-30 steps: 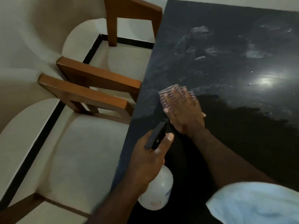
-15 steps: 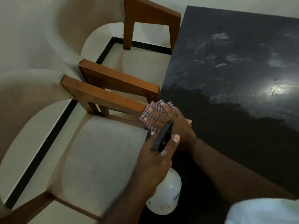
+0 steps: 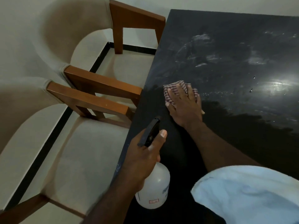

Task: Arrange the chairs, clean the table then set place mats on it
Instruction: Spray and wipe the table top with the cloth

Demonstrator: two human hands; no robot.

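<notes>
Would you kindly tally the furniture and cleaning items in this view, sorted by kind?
Chairs: 2
Table: 1
Checked cloth: 1
Spray bottle: 1
Total: 5
</notes>
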